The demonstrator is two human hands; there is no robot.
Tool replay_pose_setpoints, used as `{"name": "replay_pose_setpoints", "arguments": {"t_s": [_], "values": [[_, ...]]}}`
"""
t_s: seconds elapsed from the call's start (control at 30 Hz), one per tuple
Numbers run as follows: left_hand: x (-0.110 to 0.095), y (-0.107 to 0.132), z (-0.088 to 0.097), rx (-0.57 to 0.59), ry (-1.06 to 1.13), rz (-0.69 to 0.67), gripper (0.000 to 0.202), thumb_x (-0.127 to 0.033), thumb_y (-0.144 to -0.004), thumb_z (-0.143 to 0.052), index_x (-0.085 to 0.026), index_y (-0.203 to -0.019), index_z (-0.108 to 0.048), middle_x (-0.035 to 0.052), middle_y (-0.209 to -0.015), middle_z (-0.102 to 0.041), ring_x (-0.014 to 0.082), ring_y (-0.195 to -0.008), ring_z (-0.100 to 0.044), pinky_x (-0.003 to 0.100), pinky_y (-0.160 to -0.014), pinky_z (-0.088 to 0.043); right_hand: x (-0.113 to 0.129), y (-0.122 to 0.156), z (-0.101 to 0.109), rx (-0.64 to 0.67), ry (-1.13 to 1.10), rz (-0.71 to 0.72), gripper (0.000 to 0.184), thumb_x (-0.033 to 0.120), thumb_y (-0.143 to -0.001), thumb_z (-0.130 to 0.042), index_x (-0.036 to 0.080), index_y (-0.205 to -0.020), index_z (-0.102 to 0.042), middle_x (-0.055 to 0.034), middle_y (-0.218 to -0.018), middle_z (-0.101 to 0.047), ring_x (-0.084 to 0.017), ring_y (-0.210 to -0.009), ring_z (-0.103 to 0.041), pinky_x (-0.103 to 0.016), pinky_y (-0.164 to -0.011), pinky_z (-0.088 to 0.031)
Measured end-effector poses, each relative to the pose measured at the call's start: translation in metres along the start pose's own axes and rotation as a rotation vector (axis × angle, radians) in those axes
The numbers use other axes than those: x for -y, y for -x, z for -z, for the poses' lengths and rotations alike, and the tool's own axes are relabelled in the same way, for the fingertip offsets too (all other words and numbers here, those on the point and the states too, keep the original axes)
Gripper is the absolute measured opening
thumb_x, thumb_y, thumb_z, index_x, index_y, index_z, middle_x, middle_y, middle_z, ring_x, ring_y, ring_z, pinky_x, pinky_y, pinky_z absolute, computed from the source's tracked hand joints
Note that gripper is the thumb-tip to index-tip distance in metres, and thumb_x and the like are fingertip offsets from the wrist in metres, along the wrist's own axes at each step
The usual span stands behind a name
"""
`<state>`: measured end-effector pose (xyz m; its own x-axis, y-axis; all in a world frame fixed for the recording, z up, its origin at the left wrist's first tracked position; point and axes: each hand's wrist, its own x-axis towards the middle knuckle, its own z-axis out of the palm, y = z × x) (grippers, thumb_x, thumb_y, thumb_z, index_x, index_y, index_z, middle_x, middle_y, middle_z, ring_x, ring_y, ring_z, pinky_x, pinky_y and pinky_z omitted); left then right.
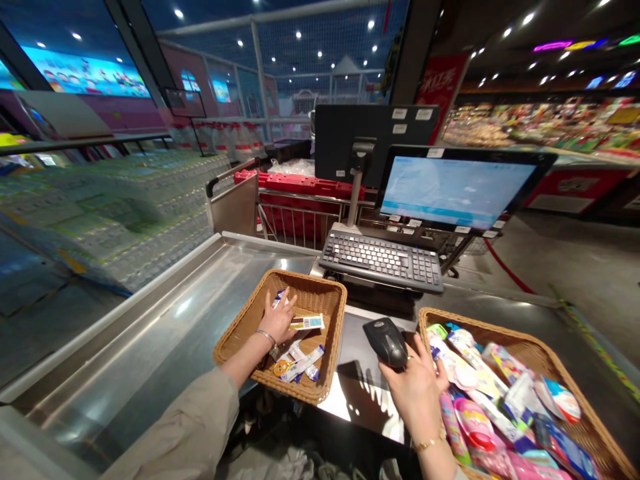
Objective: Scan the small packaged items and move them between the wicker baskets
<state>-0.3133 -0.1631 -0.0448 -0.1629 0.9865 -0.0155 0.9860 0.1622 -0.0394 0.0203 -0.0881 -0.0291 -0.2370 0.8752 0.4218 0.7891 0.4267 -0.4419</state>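
Note:
My left hand (279,323) reaches into the left wicker basket (239,319), its fingers spread over a small blue-and-white packet (281,297). Whether the fingertips touch that packet I cannot tell. Beside the hand lies a slim yellow-and-white pack with a barcode (309,323). Lower in the same basket are several narrow white-and-blue packets (303,363). Above the counter, my right hand (417,387) grips a black barcode scanner (385,341), its head angled up and left. The scanner's handle is hidden by the hand.
A right wicker basket (543,343) is heaped with colourful packaged goods. Behind the scanner stand a black keyboard (383,257) and a lit monitor (455,190). A metal counter (165,320) with a raised edge runs left. Red crates (295,183) sit beyond it.

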Motion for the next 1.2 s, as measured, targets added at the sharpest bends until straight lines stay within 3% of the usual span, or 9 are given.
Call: {"name": "replay_pose_setpoints", "arguments": {"t_s": [0.13, 0.43, 0.8, 1.2], "values": [[-0.007, 0.002, 0.015, -0.128, 0.007, -0.002, 0.026, -0.038, -0.080, -0.069, -0.025, -0.103, -0.073, 0.0082, -0.158, -0.039, 0.0395, -0.151, -0.017, 0.077, -0.111, 0.014, 0.001, 0.000, 0.003, 0.005, 0.007, 0.006, 0.029, 0.041, -0.073, -0.057, 0.024, -0.090, -0.073, -0.0089, -0.115, -0.073, -0.032, -0.131, -0.049, -0.056, -0.111, -0.020], [-0.029, 0.003, 0.042, -0.293, -0.003, 0.029, 0.032, -0.040, -0.087, -0.063, -0.025, -0.114, -0.070, 0.0066, -0.161, -0.030, 0.0407, -0.151, -0.016, 0.078, -0.111, 0.014, 0.003, 0.000, 0.008, 0.046, 0.000, 0.015, 0.029, 0.036, -0.074, -0.057, 0.025, -0.096, -0.072, -0.0058, -0.122, -0.071, -0.033, -0.136, -0.044, -0.060, -0.113, -0.015], [-0.051, -0.005, 0.051, -0.425, 0.001, -0.023, 0.039, -0.046, -0.088, -0.061, -0.025, -0.120, -0.068, 0.0073, -0.160, -0.033, 0.0392, -0.152, -0.016, 0.074, -0.115, 0.012, 0.002, 0.000, 0.018, 0.041, -0.003, 0.024, 0.032, 0.030, -0.074, -0.056, 0.025, -0.102, -0.071, -0.0078, -0.128, -0.067, -0.033, -0.139, -0.040, -0.062, -0.113, -0.012], [-0.089, -0.024, 0.054, -0.449, 0.047, -0.103, 0.042, -0.044, -0.087, -0.061, -0.025, -0.124, -0.066, 0.0094, -0.160, -0.034, 0.0421, -0.151, -0.015, 0.076, -0.114, 0.008, 0.000, 0.001, 0.028, 0.060, 0.042, 0.040, 0.030, 0.025, -0.073, -0.061, 0.028, -0.100, -0.073, -0.0036, -0.131, -0.066, -0.034, -0.141, -0.038, -0.064, -0.114, -0.015]]}}
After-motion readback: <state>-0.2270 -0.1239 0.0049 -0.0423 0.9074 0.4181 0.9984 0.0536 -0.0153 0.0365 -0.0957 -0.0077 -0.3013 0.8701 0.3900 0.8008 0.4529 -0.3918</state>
